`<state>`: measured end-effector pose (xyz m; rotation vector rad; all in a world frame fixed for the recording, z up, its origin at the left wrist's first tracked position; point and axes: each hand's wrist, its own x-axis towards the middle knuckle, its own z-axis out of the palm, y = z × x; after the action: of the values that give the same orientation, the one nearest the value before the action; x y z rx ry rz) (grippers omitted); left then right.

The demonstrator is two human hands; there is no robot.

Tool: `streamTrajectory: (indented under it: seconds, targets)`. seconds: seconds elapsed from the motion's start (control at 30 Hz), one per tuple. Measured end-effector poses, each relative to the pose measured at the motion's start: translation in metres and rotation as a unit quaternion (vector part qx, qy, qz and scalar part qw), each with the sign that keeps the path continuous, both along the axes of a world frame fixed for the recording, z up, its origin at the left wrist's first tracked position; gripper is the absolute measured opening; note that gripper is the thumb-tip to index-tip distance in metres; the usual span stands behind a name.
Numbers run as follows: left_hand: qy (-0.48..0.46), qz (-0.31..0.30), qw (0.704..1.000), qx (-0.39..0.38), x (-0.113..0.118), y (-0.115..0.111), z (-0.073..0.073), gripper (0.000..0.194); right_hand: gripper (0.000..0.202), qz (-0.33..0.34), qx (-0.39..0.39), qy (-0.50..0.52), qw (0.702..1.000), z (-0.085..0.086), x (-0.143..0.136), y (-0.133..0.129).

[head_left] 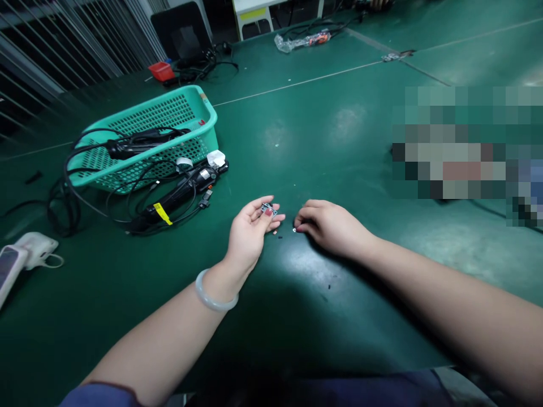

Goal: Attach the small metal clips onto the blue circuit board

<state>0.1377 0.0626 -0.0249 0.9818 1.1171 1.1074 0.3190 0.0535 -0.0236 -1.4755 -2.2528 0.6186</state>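
My left hand [250, 229] is turned palm up, its thumb pressing a small grey, frame-like part [268, 210] against the fingers. To its right, my right hand [328, 223] rests low over the green table, fingertips pinched together at a tiny white piece [294, 230]. On the tabletop between the hands lie a small reddish bit [275, 232] and a tiny black piece [280, 237]. Another black speck [329, 286] sits nearer to me. These pieces are too small to name.
A turquoise basket [146, 144] holding black cables stands at the left. In front of it lies a black corded tool [178, 198] with a yellow tag. A white phone-like device [12, 265] is at far left. A red container [161, 71] and plastic-wrapped item [302, 40] sit farther back.
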Motion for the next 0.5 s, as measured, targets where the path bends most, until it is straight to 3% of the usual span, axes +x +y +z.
streamTrajectory:
  seconds: [0.5]
  targets:
    - [-0.022, -0.045, 0.999, 0.009, -0.0014, 0.0007, -0.0035, 0.039, 0.019, -0.073, -0.022, 0.091, 0.993, 0.0035, 0.0007, 0.0017]
